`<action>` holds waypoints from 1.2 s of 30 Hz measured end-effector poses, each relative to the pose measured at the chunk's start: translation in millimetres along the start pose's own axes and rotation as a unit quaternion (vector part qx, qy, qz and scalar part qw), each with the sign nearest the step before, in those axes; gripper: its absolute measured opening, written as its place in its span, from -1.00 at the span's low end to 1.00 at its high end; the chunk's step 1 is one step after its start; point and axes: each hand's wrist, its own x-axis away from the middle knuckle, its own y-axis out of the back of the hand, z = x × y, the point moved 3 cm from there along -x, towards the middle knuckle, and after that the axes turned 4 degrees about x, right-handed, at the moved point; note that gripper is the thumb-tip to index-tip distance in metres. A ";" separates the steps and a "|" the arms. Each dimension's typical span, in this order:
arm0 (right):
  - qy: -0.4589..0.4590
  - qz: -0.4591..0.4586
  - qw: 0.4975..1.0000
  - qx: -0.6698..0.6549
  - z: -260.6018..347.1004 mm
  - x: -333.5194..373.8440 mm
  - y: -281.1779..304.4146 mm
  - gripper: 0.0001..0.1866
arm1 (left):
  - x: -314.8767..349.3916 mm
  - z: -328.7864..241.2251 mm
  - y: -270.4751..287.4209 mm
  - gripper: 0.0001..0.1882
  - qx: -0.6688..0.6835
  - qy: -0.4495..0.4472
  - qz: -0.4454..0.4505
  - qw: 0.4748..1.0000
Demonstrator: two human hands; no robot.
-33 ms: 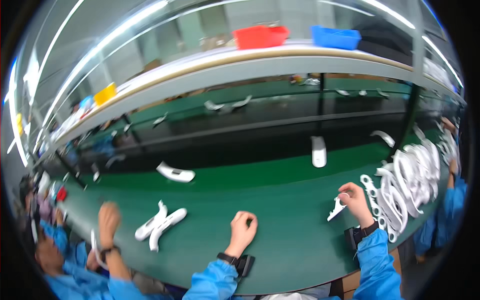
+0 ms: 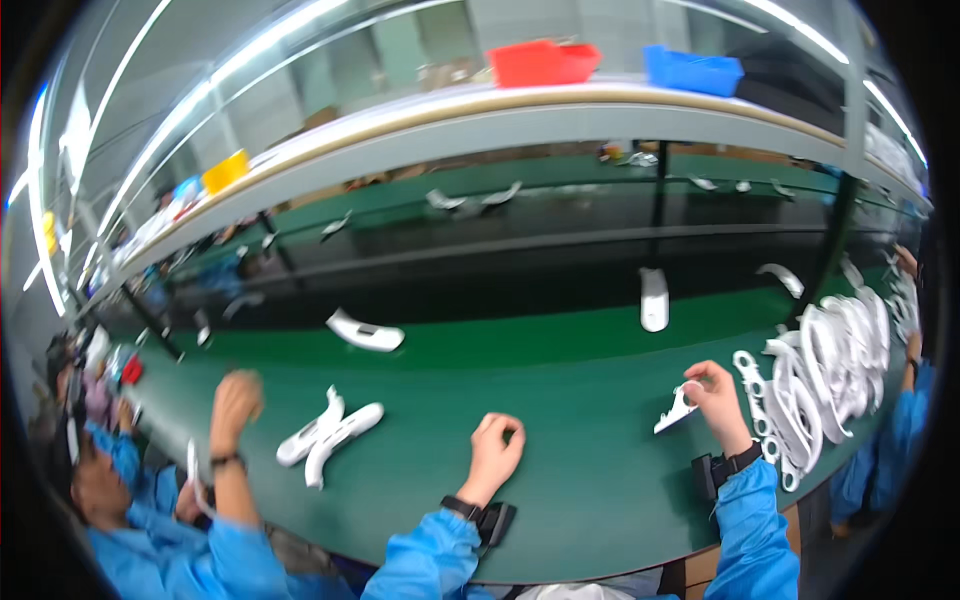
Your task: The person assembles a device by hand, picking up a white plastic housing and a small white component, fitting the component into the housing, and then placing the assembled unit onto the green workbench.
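Observation:
My right hand (image 2: 720,405) pinches a small white plastic part with a ring-shaped end (image 2: 677,413) above the green table, just left of a pile of white curved parts (image 2: 815,370). My left hand (image 2: 497,450) is over the middle of the table with its fingers curled and the thumb against the forefinger; whatever it may hold is too small or hidden to make out. Farther left, two white curved plastic pieces (image 2: 340,437) lie crossed on the tabletop. Smaller ringed white parts (image 2: 752,388) line the near side of the pile.
A black conveyor belt (image 2: 520,285) runs beyond the green table (image 2: 590,500), carrying white curved pieces (image 2: 366,332). Above it, a shelf (image 2: 560,110) holds a red bin (image 2: 543,64) and a blue bin (image 2: 693,72). Co-workers in blue sit at left (image 2: 170,540) and at right.
The whole view has shifted slightly, moving the scene a little to the right. The left co-worker's raised hand has moved up. My hands keep the same poses.

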 end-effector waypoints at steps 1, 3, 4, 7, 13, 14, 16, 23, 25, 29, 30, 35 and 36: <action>0.014 0.012 1.000 0.003 1.7 -3.3 -10.0 -0.75 | -0.8 0.0 -0.3 -0.96 0.012 0.005 0.002 1.000; -0.004 0.019 1.000 -0.020 -15.1 -9.1 -35.1 -0.75 | 0.8 9.9 -0.1 -0.94 0.016 0.034 0.015 0.999; -0.022 0.022 0.999 -0.038 -28.8 -9.4 -44.6 -0.75 | 3.5 10.5 1.3 -0.92 0.015 0.035 0.005 0.999; -0.052 0.094 0.994 0.014 -60.8 -2.5 -59.2 -0.70 | 11.0 9.8 4.9 -0.94 0.006 0.052 0.019 0.998; -0.023 0.124 0.992 -0.013 -55.3 4.8 -60.7 -0.65 | -7.2 10.4 -5.7 -0.97 -0.107 0.040 0.052 0.992; 0.027 0.125 0.991 0.024 -62.4 -2.1 -59.0 -0.64 | -15.3 10.8 -10.0 -0.97 -0.128 0.048 0.075 0.988; 0.066 0.140 0.986 0.061 -53.8 -11.6 -87.6 -0.65 | -23.6 26.4 5.1 -0.97 -0.099 0.076 0.040 0.991; 0.147 0.033 0.976 0.160 -35.9 4.8 -54.5 -0.80 | -16.7 17.0 -14.9 -0.93 -0.155 0.055 0.092 0.982; 0.126 -0.034 0.977 0.170 -29.4 12.7 -43.9 -0.83 | -12.2 27.1 -25.2 -0.98 -0.150 0.028 0.099 0.983; 0.068 -0.115 0.990 0.038 -34.9 14.6 -35.1 -0.83 | -0.4 24.6 -17.7 -0.91 -0.136 0.039 0.103 0.985; 0.079 -0.113 0.990 0.038 -33.1 12.7 -36.1 -0.83 | -2.5 16.8 -14.2 -0.91 -0.136 0.049 0.107 0.984; 0.043 -0.064 0.997 0.008 -51.5 0.5 -44.4 -0.84 | -36.7 -58.5 37.1 -0.84 0.106 -0.054 -0.058 0.991; 0.040 -0.041 0.998 0.002 -60.2 -3.2 -43.4 -0.84 | -43.2 -100.6 57.7 -0.80 0.128 -0.130 -0.084 0.980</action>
